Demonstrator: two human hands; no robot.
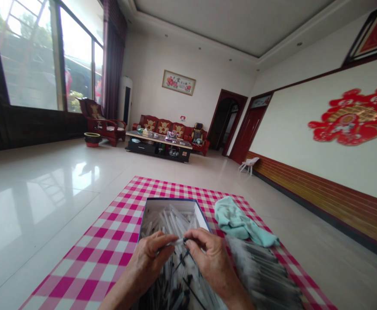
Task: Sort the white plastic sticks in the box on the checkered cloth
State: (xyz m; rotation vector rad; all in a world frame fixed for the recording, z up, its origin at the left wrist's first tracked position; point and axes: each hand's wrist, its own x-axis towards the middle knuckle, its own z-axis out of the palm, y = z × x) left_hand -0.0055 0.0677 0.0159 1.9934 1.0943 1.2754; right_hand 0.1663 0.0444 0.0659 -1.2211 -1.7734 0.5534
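My left hand [152, 252] is closed, its thumb and forefinger pinching a thin translucent plastic tube [177, 242]. Against the tube's right end, my right hand [209, 247] pinches a small black cap [185, 240]. Whether the two parts are joined cannot be made out. Both hands are above an open box [201, 215] with white inner walls and a blue rim. In it lie loose translucent tubes [172, 219], thin black sticks [193, 292] and small black pieces [182, 261]. My forearms and hands hide part of the box.
A pink-and-white checked cloth [110, 232] covers the table. To the right lie a crumpled mint-green cloth [236, 219] and a blurred stack of dark, slender items [266, 271] in clear wrapping. Farther off stand a coffee table [159, 146] and a small pale stool [249, 163].
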